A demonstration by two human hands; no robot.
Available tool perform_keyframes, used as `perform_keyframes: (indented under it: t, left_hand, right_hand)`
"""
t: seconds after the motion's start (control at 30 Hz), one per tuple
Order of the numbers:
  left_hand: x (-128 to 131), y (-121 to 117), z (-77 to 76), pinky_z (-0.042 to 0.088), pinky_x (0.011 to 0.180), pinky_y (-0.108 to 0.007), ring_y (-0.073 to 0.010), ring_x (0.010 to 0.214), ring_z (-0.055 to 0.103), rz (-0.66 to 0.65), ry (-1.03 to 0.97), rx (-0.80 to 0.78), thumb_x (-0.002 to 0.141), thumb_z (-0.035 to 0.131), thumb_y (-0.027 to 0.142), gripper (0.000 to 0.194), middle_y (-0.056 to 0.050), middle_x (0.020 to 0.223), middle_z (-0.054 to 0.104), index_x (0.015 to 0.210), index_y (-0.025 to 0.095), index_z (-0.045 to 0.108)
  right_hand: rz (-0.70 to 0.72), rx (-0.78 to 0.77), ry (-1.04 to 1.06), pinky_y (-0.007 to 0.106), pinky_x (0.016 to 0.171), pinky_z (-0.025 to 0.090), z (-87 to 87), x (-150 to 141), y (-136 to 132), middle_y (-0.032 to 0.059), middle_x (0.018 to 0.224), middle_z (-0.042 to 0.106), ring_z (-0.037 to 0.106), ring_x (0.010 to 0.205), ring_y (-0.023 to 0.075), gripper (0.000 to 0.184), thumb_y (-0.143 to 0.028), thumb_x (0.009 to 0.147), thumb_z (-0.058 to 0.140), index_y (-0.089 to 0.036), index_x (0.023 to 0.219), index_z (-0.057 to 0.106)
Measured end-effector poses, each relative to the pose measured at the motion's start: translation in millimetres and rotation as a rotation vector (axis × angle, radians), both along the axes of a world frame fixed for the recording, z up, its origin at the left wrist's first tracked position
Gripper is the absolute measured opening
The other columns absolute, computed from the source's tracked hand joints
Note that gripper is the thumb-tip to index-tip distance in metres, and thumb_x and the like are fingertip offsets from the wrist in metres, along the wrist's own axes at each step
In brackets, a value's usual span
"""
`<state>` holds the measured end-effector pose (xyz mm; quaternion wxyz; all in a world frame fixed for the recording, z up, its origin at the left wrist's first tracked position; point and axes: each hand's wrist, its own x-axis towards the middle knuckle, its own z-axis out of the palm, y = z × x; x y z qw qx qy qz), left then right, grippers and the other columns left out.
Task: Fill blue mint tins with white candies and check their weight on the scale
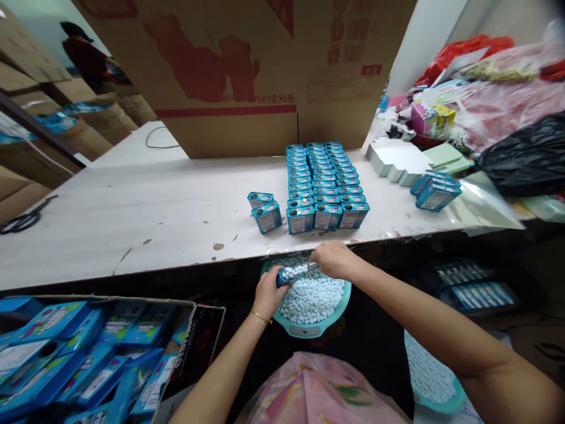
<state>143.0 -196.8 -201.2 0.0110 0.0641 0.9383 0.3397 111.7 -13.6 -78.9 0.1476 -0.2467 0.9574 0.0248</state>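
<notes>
Above a turquoise basin (305, 331) filled with small white pellets (311, 301), my left hand (267, 294) is closed around a small blue box (281, 279). My right hand (334, 259) grips the handle of a metal scoop (312, 266), its fingers wrapped round it. White pellets lie heaped on the scoop, which reaches to the box's end; its front edge is hidden by them. On the table edge beyond my hands stand rows of blue boxes (326, 217), with two more blue boxes (266, 218) just left of them.
A large cardboard carton (247, 129) stands upright on the white table (132, 206). At lower left, a carton holds many blue boxes (79, 353). Another pellet basin (454, 403) is low at right. Blue boxes (436, 193) and a black bag (525, 156) lie right. A person (86, 56) is far back.
</notes>
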Motion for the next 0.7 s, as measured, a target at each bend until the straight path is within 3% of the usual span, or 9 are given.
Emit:
perform_keyframes:
  t: [0.23, 0.37, 0.43, 0.53, 0.63, 0.7]
  left_hand:
    - [0, 6, 1.6, 0.039, 0.069, -0.028, -0.0165, 0.076, 0.050, -0.011, 0.020, 0.071, 0.061, 0.060, 0.024, 0.035, -0.002, 0.079, 0.056, 0.095, 0.021, 0.053]
    - [0, -7, 0.4, 0.040, 0.070, -0.028, -0.0157, 0.073, 0.052, 0.050, -0.023, 0.297, 0.059, 0.062, 0.030, 0.036, 0.000, 0.078, 0.056, 0.093, 0.021, 0.053]
    - [1, -18, -4.7, 0.040, 0.072, -0.028, -0.0152, 0.075, 0.053, 0.108, -0.067, 0.494, 0.057, 0.064, 0.031, 0.039, 0.000, 0.080, 0.057, 0.092, 0.020, 0.052]
    - [3, -26, -19.9, 0.042, 0.072, -0.028, -0.0139, 0.074, 0.055, 0.266, -0.220, 0.823, 0.057, 0.065, 0.033, 0.039, 0.002, 0.079, 0.057, 0.090, 0.020, 0.050]
    - [4, -17, -38.4, 0.044, 0.069, -0.028, -0.0118, 0.068, 0.056, 0.422, -0.418, 1.122, 0.057, 0.066, 0.033, 0.039, 0.002, 0.075, 0.057, 0.087, 0.019, 0.047]
    - [4, -3, -47.5, 0.045, 0.066, -0.028, -0.0110, 0.064, 0.056, 0.484, -0.499, 1.246, 0.055, 0.067, 0.032, 0.039, 0.003, 0.072, 0.057, 0.086, 0.020, 0.045]
  right_hand:
    - [0.018, 0.021, 0.055, 0.028, 0.064, 0.040, 7.7, 10, -3, 0.0119, 0.081, 0.062, 0.058, 0.079, 0.0206, 0.025, -0.014, 0.074, 0.039, -0.015, 0.087, 0.060]
    - [-0.057, 0.038, 0.041, 0.026, 0.066, 0.039, -3.6, 13, 32, 0.0085, 0.082, 0.062, 0.057, 0.081, 0.0192, 0.024, -0.011, 0.073, 0.039, -0.019, 0.083, 0.060]
    - [-0.138, 0.050, 0.024, 0.026, 0.066, 0.038, -27.1, 15, 57, 0.0066, 0.084, 0.062, 0.057, 0.081, 0.0188, 0.025, -0.009, 0.072, 0.039, -0.020, 0.082, 0.060]
    - [-0.264, 0.017, -0.030, 0.025, 0.064, 0.038, -80.8, 25, 77, 0.0071, 0.084, 0.062, 0.057, 0.080, 0.0183, 0.027, -0.008, 0.074, 0.037, -0.019, 0.083, 0.060]
    - [-0.353, -0.112, -0.087, 0.024, 0.068, 0.038, -135.7, 34, 62, 0.0076, 0.090, 0.061, 0.055, 0.085, 0.0172, 0.029, -0.008, 0.075, 0.036, -0.018, 0.089, 0.060]
    - [-0.383, -0.166, -0.089, 0.023, 0.072, 0.037, -162.6, 36, 40, 0.0055, 0.097, 0.060, 0.053, 0.092, 0.0159, 0.033, -0.008, 0.076, 0.036, -0.021, 0.097, 0.058]
